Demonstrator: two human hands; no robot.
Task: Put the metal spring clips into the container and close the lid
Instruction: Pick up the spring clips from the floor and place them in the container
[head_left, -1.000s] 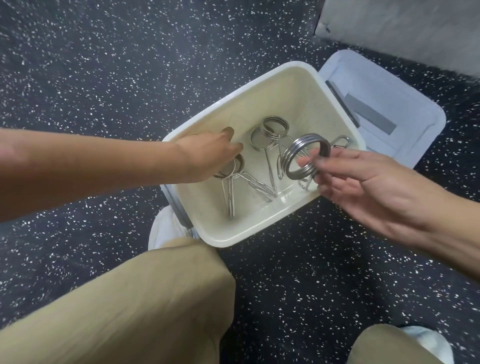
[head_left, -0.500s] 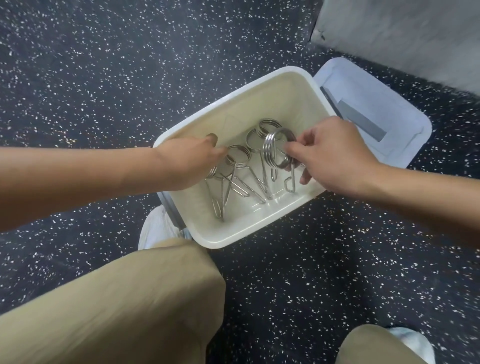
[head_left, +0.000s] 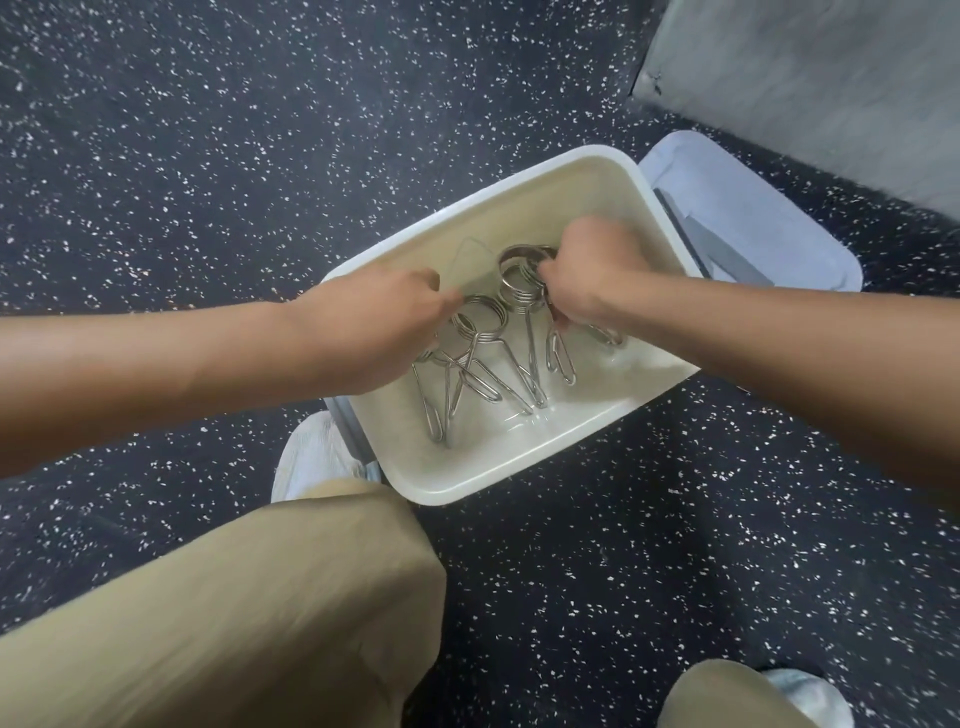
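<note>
A cream rectangular container (head_left: 498, 467) stands open on the dark speckled floor. Several metal spring clips (head_left: 483, 374) lie inside it, coils toward the far side and legs toward me. My left hand (head_left: 374, 332) is down in the container, its fingers curled at the coil of one clip. My right hand (head_left: 587, 275) is inside too, fingers closed around another clip's coil (head_left: 519, 280), which rests among the others. The pale blue lid (head_left: 753, 228) lies on the floor, touching the container's far right side.
My knees in tan trousers (head_left: 249, 613) are at the bottom, with white shoes (head_left: 311, 457) beside the container and at the lower right. A grey padded block (head_left: 831, 78) fills the upper right corner.
My right hand has carried its clip from above the container's right rim down into the container among the others. My left hand has stayed inside, shifting slightly.
</note>
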